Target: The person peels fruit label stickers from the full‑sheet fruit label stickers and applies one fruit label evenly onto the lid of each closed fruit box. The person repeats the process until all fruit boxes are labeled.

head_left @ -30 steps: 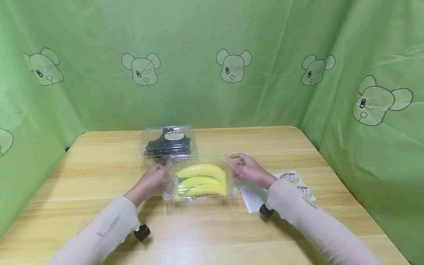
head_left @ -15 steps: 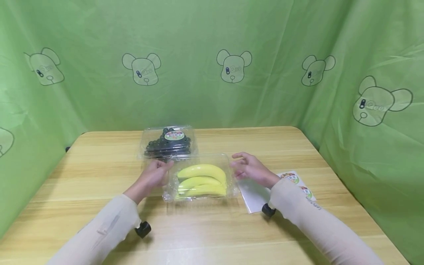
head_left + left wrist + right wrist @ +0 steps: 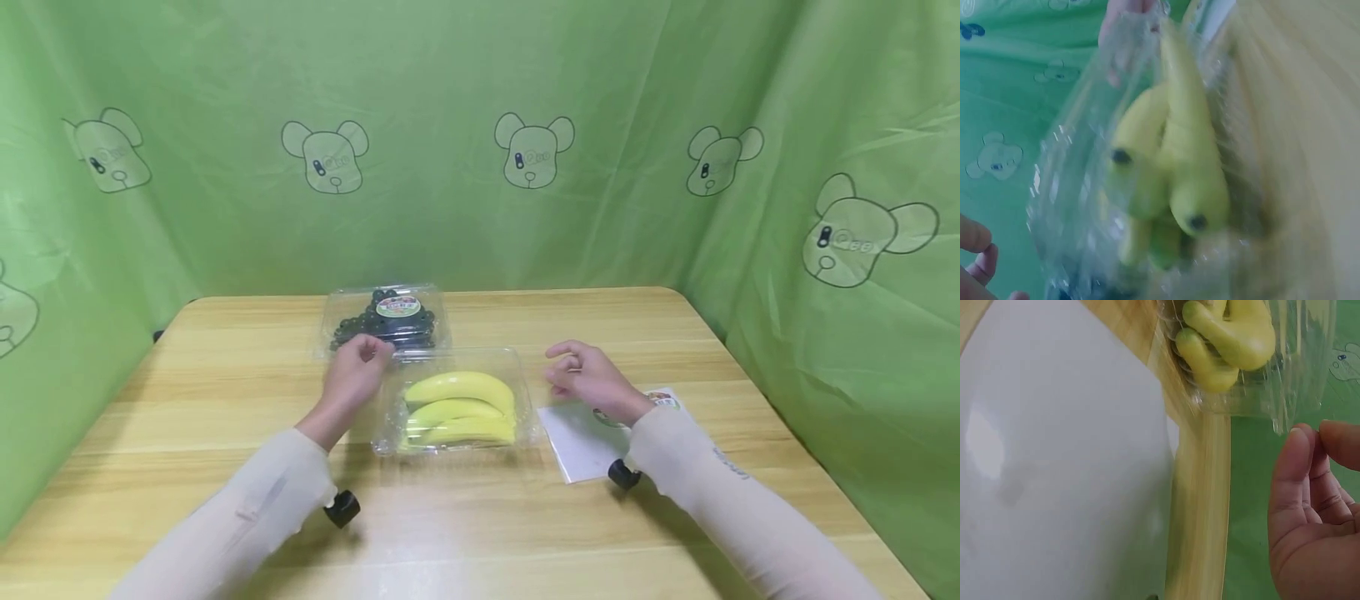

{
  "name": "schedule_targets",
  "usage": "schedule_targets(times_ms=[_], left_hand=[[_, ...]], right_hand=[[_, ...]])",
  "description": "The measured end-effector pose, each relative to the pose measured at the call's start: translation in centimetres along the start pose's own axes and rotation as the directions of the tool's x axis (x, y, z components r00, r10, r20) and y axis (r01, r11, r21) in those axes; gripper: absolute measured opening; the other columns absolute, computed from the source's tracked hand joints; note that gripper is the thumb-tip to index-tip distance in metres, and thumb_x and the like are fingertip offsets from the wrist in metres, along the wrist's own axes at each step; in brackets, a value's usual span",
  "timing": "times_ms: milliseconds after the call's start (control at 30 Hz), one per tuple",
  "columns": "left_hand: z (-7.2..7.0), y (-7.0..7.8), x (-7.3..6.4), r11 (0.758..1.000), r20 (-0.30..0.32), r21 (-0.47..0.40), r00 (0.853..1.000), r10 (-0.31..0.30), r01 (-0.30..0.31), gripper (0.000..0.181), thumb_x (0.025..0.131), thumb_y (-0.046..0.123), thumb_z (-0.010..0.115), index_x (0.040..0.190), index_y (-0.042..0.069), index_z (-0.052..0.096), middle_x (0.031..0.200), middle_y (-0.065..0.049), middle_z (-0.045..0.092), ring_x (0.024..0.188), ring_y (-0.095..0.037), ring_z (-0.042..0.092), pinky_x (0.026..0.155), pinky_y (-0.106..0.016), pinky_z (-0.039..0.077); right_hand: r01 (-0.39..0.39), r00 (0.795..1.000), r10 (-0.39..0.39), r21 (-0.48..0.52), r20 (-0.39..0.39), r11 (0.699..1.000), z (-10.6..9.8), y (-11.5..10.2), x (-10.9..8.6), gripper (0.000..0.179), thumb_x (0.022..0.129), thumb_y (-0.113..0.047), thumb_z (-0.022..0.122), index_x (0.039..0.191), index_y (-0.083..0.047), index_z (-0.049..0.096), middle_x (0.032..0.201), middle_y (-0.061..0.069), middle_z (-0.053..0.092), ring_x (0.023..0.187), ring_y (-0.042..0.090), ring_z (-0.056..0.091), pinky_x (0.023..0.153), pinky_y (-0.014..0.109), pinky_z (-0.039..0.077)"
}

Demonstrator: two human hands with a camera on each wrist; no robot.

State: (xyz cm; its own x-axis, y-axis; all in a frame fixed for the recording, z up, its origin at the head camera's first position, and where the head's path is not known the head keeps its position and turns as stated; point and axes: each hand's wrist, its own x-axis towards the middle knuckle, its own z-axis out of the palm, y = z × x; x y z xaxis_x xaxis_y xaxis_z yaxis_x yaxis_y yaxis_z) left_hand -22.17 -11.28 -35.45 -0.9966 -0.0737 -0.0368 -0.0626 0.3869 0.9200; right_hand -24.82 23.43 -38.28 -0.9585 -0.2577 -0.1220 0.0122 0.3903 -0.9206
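"While the bananas (image 3: 457,412) sit in a clear box (image 3: 468,360) on the bench (image 3: 465,533), how is each grip?"

"Narrow, both. The left hand (image 3: 352,375) is near the box's far left corner, thumb close to fingertips; the right hand (image 3: 592,379) is beside the other end, fingers loosely bent."

"And around?"

"Boxed dark grapes (image 3: 352,327) behind, leftward; a white sheet (image 3: 577,437) below the right wrist."

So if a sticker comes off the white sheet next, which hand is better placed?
Probably the right hand: it looks empty and is nearer the white sheet, while the banana box lies between sheet and left hand.
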Motion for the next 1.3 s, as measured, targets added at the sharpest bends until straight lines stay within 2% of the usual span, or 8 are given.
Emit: schedule_targets(times_ms=[133,200,300,367,567,800,1000,1300], left_hand=[[1.1,1.3,-0.1,0.998,-0.003,-0.045,0.999,0.045,-0.045,0.025,0.099,0.027,0.055,0.097,0.002,0.060,0.113,-0.015,0.061,0.104,-0.029,0.055,0.095,-0.046,0.046],[1.7,2.1,-0.4,0.997,0.019,-0.056,0.999,0.046,-0.045,0.030,0.099,0.030,0.054,0.087,0.004,0.060,0.095,-0.011,0.063,0.086,-0.024,0.056,0.080,-0.039,0.050],[2.5,3.2,-0.8,0.998,0.062,-0.042,0.997,0.055,-0.052,0.042,0.100,0.038,0.050,0.076,0.005,0.060,0.073,-0.004,0.056,0.063,-0.017,0.046,0.060,-0.033,0.045],[3.1,3.8,-1.2,0.997,0.097,-0.040,0.993,0.066,-0.063,0.044,0.101,0.041,0.049,0.076,0.007,0.063,0.071,-0.003,0.055,0.062,-0.015,0.045,0.059,-0.031,0.044],[5.4,5.3,-1.9,0.987,0.190,-0.112,0.973,0.134,-0.115,0.021,0.098,0.024,0.057,0.104,0.006,0.066,0.113,-0.007,0.065,0.106,-0.024,0.058,0.095,-0.044,0.048],[8.7,6.6,-2.8,0.988,0.284,-0.152,0.955,0.085,-0.043,0.041,0.091,0.020,0.067,0.127,0.005,0.053,0.120,-0.005,0.060,0.110,-0.025,0.058,0.088,-0.037,0.053],[11.1,7.3,-3.9,0.981,0.345,-0.188,0.938,0.020,0.048,0.055,0.090,0.024,0.069,0.137,0.008,0.046,0.134,-0.006,0.054,0.120,-0.026,0.054,0.098,-0.043,0.048],[14.0,8.3,-5.6,0.974,0.383,-0.197,0.923,-0.026,0.109,0.067,0.087,0.031,0.073,0.142,0.009,0.042,0.139,-0.009,0.050,0.122,-0.027,0.053,0.101,-0.044,0.045]], right_hand=[[-0.006,1.000,0.005,-0.047,-0.017,0.999,-1.0,0.3,-0.2,0.043,0.094,-0.008,0.061,0.132,0.006,0.044,0.106,0.028,0.060,0.094,0.038,0.061,0.086,0.041,0.056],[-0.012,1.000,0.011,-0.065,-0.028,0.998,-1.5,0.4,-0.3,0.040,0.096,-0.010,0.060,0.130,0.006,0.046,0.099,0.025,0.060,0.088,0.034,0.060,0.085,0.042,0.056],[-0.019,0.999,0.015,-0.099,-0.043,0.995,-2.1,0.5,-0.5,0.036,0.098,-0.016,0.058,0.126,0.005,0.049,0.085,0.017,0.059,0.077,0.027,0.058,0.080,0.043,0.056],[-0.021,0.999,0.016,-0.106,-0.052,0.994,-2.5,0.7,-0.6,0.034,0.099,-0.019,0.055,0.123,0.005,0.051,0.079,0.014,0.057,0.073,0.023,0.055,0.077,0.043,0.056],[-0.006,0.998,0.001,-0.088,-0.066,0.996,-3.6,1.0,-1.0,0.031,0.103,-0.015,0.045,0.123,0.009,0.050,0.088,0.022,0.057,0.078,0.026,0.057,0.076,0.041,0.056],[-0.032,0.993,0.012,-0.174,-0.114,0.984,-4.9,1.7,-2.0,0.032,0.099,-0.011,0.052,0.124,0.009,0.049,0.111,0.026,0.058,0.096,0.038,0.059,0.086,0.041,0.056],[-0.044,0.992,0.009,-0.282,-0.125,0.958,-5.3,2.0,-2.5,0.035,0.096,-0.014,0.059,0.123,0.008,0.052,0.111,0.022,0.057,0.097,0.036,0.061,0.084,0.040,0.056],[-0.012,0.996,-0.029,-0.428,-0.089,0.904,-5.6,2.5,-2.7,0.038,0.093,-0.016,0.064,0.123,0.006,0.055,0.112,0.019,0.062,0.090,0.027,0.063,0.076,0.037,0.056]])
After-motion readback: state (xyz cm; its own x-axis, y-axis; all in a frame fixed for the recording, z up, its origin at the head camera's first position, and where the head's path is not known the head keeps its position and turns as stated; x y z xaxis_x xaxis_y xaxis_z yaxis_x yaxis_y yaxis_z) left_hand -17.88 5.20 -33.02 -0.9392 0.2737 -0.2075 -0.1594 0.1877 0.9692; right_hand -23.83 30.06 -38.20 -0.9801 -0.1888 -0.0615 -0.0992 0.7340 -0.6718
